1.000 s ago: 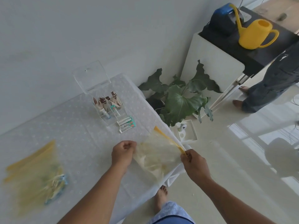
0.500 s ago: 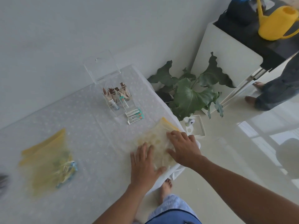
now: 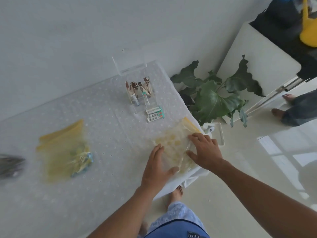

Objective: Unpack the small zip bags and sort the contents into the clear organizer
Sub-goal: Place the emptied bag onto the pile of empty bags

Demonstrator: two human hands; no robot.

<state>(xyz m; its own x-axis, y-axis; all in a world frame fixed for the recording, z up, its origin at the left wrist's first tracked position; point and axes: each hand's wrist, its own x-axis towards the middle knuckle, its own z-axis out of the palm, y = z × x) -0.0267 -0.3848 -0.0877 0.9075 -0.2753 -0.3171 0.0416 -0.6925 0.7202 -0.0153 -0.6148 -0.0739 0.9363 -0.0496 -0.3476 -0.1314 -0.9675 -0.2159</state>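
Note:
An empty yellow-tinted zip bag (image 3: 173,143) lies flat near the table's right edge. My left hand (image 3: 157,167) rests palm down on its near left part, fingers spread. My right hand (image 3: 205,150) presses flat on its right side, fingers apart. The clear organizer (image 3: 137,90) stands further back with its lid up, holding brown-and-white sachets and small tubes. Two white-and-green packets (image 3: 155,113) lie on the cloth just in front of it. A pile of yellow zip bags (image 3: 63,150) with blue-wrapped contents lies to the left.
The white dotted tablecloth (image 3: 103,134) hangs over the table edge on the right. A large-leafed plant (image 3: 214,97) stands beside that edge. A dark blurred object (image 3: 10,165) sits at far left. Another person's legs (image 3: 298,109) are at right, and a yellow watering can (image 3: 308,31) sits on a cabinet.
A second ago both hands held the empty bag up by its edges. It now lies flat on the table under both open palms. The view has shifted left.

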